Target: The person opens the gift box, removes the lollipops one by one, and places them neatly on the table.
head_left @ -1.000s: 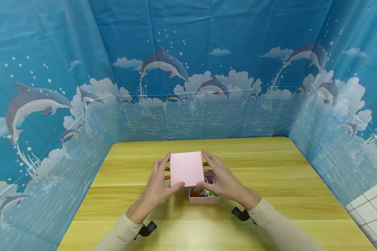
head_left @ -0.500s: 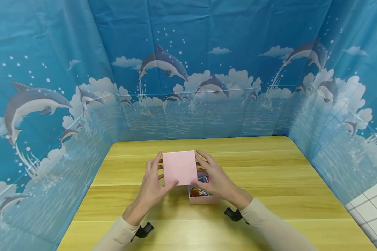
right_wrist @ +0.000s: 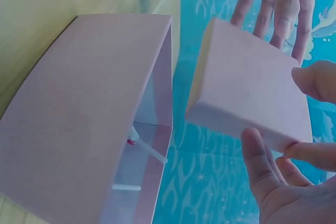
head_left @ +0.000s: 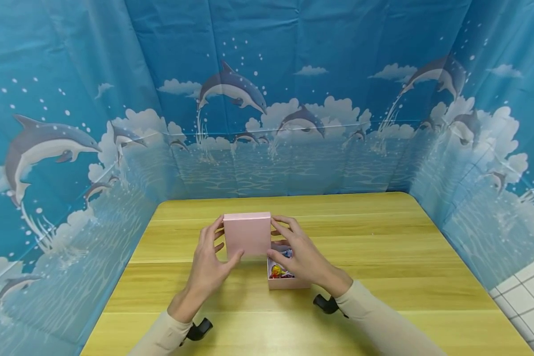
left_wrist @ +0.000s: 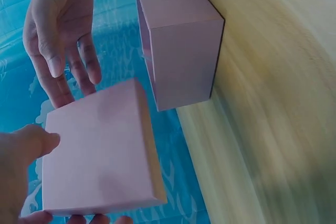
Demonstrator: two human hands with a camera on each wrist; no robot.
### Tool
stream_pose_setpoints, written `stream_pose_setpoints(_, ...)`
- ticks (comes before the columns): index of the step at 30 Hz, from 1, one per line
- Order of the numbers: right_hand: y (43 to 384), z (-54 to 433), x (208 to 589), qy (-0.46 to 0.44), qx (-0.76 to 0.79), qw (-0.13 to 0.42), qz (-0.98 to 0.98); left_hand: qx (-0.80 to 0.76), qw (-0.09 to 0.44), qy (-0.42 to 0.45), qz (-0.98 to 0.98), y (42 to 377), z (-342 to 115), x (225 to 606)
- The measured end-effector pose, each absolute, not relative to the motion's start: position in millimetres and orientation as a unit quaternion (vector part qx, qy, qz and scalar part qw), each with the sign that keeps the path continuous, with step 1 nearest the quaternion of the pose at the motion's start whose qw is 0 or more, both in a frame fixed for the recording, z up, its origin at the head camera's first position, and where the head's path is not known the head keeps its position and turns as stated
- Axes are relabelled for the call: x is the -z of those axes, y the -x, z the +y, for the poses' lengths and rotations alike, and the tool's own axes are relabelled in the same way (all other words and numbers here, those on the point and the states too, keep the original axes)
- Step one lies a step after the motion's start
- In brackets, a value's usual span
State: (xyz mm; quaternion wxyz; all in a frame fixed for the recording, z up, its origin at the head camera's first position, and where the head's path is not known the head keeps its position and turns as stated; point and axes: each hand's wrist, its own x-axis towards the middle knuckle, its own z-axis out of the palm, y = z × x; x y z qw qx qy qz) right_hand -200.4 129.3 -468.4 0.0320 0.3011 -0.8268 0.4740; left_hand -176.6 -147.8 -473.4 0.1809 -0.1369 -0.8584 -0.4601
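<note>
A pink square box lid [head_left: 247, 236] is held up off the table between both hands, tilted so its rim side shows along the top. My left hand [head_left: 207, 267] grips its left edge, thumb toward the near face and fingers along the side. On the opposite edge, my right hand [head_left: 306, 258] holds the lid with spread fingers. Below and right of the lid stands the open pink box [head_left: 288, 284], partly hidden by the right hand. Colourful wrapped lollipops [head_left: 278, 271] lie inside it; a white stick [right_wrist: 152, 151] pokes up at its opening in the right wrist view.
The box stands on a wood-grain table [head_left: 360, 237]. A blue curtain [head_left: 267, 168] printed with dolphins encloses the back and both sides. White tiles [head_left: 529, 296] show at the far right. Dark wrist cameras [head_left: 199, 330] sit under both sleeves.
Both hands have carried the lid leftward, off to the side of the box. It has tipped more upright, its top rim side now showing. The box has stayed in place.
</note>
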Motion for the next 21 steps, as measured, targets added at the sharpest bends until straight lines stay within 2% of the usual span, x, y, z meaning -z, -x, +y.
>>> stream_pose_setpoints(6,200,127,468,-0.302,-0.497,0.008,-0.813,0.462,0.212,0.141,-0.849,175,-153,477)
stream_pose_setpoints(11,198,124,469,-0.301,-0.494,-0.007,-0.816,0.459,0.213,0.132,-0.852,174,-158,479)
stream_pose_setpoints(21,196,119,474,-0.314,-0.445,0.011,-0.838,0.441,0.212,0.124,-0.863,172,-164,488)
